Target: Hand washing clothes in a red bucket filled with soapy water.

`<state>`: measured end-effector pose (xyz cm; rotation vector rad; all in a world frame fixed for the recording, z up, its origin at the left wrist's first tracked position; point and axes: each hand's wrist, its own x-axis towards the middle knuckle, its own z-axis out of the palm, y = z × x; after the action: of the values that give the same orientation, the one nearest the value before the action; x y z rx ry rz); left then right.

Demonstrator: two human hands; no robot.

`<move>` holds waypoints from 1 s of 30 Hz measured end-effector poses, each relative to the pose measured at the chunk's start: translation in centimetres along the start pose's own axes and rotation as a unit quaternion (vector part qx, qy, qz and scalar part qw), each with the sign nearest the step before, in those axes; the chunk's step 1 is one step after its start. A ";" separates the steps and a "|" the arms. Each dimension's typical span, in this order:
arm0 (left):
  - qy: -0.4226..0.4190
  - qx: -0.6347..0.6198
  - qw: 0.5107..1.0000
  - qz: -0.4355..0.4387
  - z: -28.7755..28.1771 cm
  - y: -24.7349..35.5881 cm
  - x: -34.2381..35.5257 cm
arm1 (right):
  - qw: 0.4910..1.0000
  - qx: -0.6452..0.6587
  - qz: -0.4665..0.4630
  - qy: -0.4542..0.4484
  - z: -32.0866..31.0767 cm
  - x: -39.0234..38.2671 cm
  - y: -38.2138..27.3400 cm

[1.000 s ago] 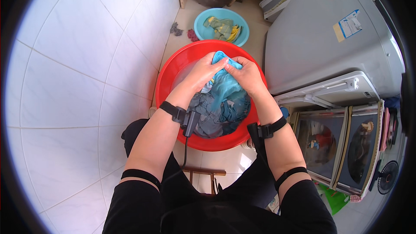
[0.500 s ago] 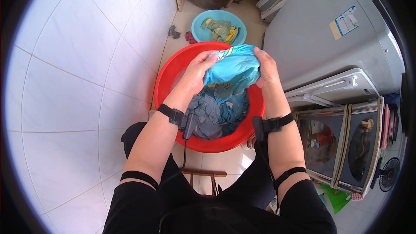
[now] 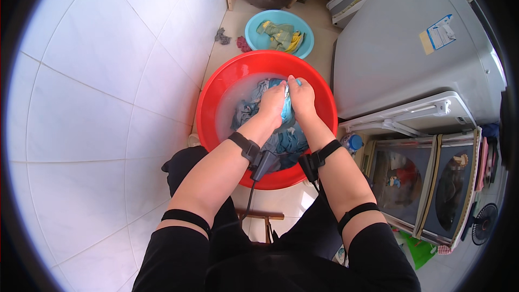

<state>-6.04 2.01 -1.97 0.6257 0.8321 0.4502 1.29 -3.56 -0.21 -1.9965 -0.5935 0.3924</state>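
Both hands are close together over the large red basin [image 3: 208,113], gripping a bunched light blue garment [image 3: 286,109]. My left hand [image 3: 274,104] closes on its left side, with the thumb on top. My right hand [image 3: 303,97] is wrapped round the other side, knuckles close to the left ones. Most of the garment is hidden between the palms. Below and around them, wet grey-blue clothes [image 3: 286,141] lie in cloudy water [image 3: 224,112]. Whether the garment's lower end touches the water is hard to make out.
Beyond the red basin stands a light blue basin [image 3: 250,32] holding green and yellow clothes [image 3: 280,37]. Small grey [image 3: 222,37] and dark red [image 3: 243,44] cloths lie on the floor. A tiled wall [image 3: 92,124] borders the left; a grey fridge [image 3: 400,59], blue-capped bottle [image 3: 354,141] and cabinet [image 3: 400,176] stand right.
The light blue garment was spread between my hands, held up above the basin's far side. Now the hands have come together and lower, nearer me, and the cloth is bunched between them.
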 end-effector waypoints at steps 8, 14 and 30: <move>0.061 -0.041 0.997 0.019 -2.5 2.9 -0.2 | 0.995 -0.016 -0.098 -0.026 1.8 -3.9 -5.0; 0.074 -0.030 0.997 0.020 -2.8 1.4 0.2 | 0.999 -0.035 -0.039 0.006 2.5 -2.9 -2.5; 0.024 -0.125 0.992 -0.026 -2.9 1.2 1.6 | 0.992 -0.049 -0.119 -0.009 1.5 -3.9 -3.8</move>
<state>-7.54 4.81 -3.52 0.3620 0.8205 0.5134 -3.60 -3.10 2.56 -1.9885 -0.8667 0.2386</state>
